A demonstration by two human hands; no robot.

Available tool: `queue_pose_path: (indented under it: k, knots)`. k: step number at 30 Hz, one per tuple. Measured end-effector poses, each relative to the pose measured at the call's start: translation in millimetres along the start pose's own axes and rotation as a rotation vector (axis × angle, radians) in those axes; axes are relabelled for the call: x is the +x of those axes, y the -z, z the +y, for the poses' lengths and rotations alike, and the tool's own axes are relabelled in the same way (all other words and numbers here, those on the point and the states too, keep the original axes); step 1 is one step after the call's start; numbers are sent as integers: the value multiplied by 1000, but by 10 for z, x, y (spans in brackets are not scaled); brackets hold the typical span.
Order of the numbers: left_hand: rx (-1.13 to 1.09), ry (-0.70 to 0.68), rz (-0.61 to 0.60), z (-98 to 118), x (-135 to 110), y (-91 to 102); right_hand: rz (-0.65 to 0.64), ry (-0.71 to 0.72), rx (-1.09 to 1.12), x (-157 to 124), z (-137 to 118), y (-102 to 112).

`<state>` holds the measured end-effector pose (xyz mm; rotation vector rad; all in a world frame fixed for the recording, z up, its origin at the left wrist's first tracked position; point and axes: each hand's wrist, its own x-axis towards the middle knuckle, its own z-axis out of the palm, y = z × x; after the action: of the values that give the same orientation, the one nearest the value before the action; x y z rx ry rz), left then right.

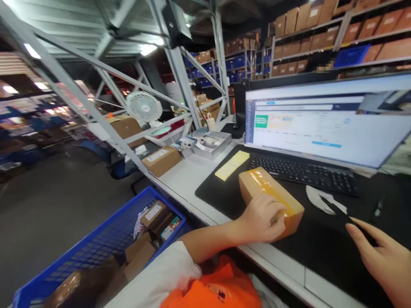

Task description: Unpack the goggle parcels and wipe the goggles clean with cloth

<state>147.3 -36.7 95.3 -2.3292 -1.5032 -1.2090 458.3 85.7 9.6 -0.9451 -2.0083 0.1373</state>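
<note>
A small taped cardboard box [261, 183] lies on the black desk mat [221, 192] in front of the keyboard [305, 173]. My left hand [263, 217] grips the box's near end, fingers curled over its top edge. My right hand [387, 256] reaches in from the lower right with fingers closed around a black cutter-like tool [340, 214]. The tool's tip lies over a white scrap [316, 197] on the mat.
A wide monitor [327, 122] stands behind the keyboard. Yellow sticky notes [231, 164] lie on the mat. A blue basket [99, 244] of parcels sits at lower left. Another cardboard box [161, 159], a grey tray [212, 143], a fan [144, 107] and shelving stand beyond.
</note>
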Motion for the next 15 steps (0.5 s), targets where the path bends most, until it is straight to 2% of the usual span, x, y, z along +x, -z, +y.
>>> queue_pose_path:
  k: [1,3,5,8,15]
  knots:
    - [6,-3,8,14,-22,-19,16,-35,-36,42,-180,51]
    - [12,-19,42,44,-58,-85,-46,28,5,119,-466,133]
    - [10,-36,82,68,-80,-165,-105,92,43,155,-625,195]
    - [5,-49,113,87,-94,-260,-185,132,3,100,-703,306]
    - [-10,-110,175,89,-101,-323,-253,117,-215,-132,-871,520]
